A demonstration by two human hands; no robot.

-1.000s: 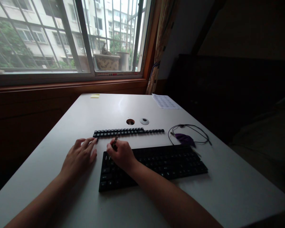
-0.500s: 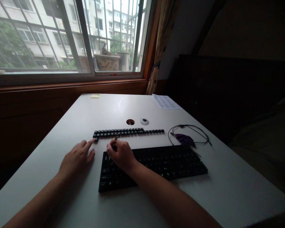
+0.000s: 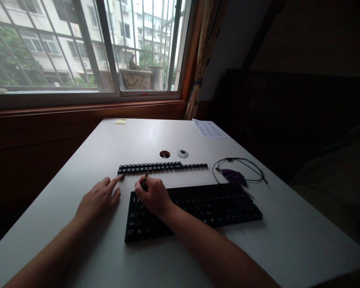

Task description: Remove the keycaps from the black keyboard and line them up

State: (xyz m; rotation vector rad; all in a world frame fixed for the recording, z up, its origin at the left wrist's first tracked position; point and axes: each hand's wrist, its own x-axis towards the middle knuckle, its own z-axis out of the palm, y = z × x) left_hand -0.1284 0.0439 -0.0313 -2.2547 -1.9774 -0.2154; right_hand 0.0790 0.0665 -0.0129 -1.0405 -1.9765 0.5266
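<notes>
My left hand [image 3: 97,196] lies at the left of the table with its index finger stretched out. That fingertip touches a single loose keycap [image 3: 122,176] just below the left end of the rows of black keycaps [image 3: 150,168]. In my right hand [image 3: 153,196] is a slim, dark, pen-like tool [image 3: 145,179], pinched upright between the fingers; its exact kind does not show. This hand is over the upper left of a black keyboard [image 3: 210,208]. My right forearm hides part of the keyboard's middle and front.
Beyond the keyboard's right end lie a coiled black cable [image 3: 252,164] and a purple cloth-like piece [image 3: 234,177]. A round hole [image 3: 165,154] and its ring cover [image 3: 183,153] are behind the keycaps. A printed sheet [image 3: 210,129] and yellow notes [image 3: 120,121] lie at the table's far edge.
My left index finger has shifted slightly right and now covers more of the loose keycap. My right hand stays in nearly the same place with the tool.
</notes>
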